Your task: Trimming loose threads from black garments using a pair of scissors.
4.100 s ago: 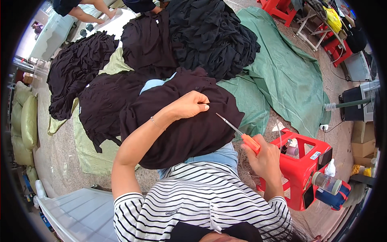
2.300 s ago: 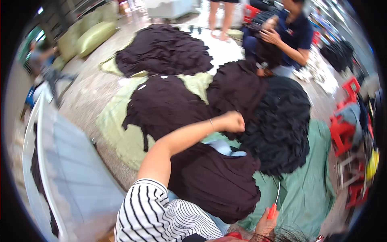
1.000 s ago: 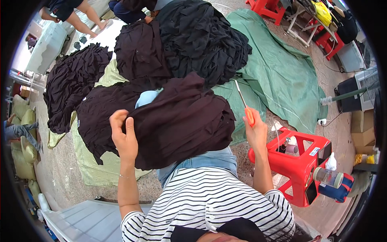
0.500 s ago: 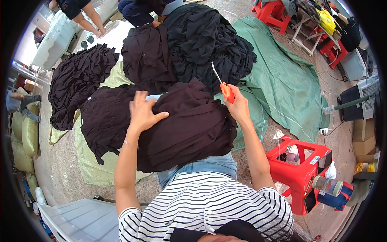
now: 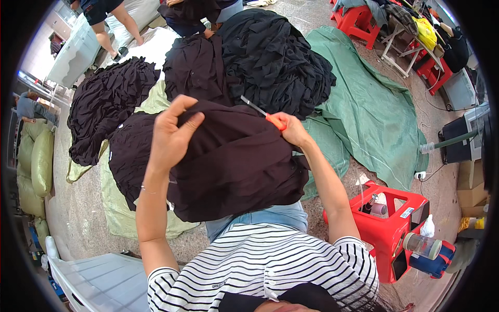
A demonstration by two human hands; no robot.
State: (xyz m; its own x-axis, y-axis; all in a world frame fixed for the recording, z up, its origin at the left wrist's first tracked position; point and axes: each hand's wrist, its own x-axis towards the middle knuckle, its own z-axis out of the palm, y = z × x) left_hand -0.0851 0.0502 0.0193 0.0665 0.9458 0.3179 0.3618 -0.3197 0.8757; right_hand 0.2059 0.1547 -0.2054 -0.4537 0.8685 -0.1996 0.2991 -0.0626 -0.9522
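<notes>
A dark brown garment (image 5: 234,161) is spread over my lap and raised in front of me. My left hand (image 5: 169,135) pinches its upper left edge between thumb and fingers. My right hand (image 5: 291,130) grips the upper right edge together with small orange-handled snips (image 5: 262,113), whose metal blade points up and to the left.
Piles of dark garments (image 5: 275,57) (image 5: 104,109) lie ahead on green tarps (image 5: 369,109). A red plastic stool (image 5: 392,223) with bottles stands at my right. Another person's legs (image 5: 106,31) are at the far left, more red stools (image 5: 358,21) at the back right.
Both hands have lifted the garment higher and drawn it taut between them. The left hand went from lying flat on the cloth to pinching its edge. The snips stayed in the right hand.
</notes>
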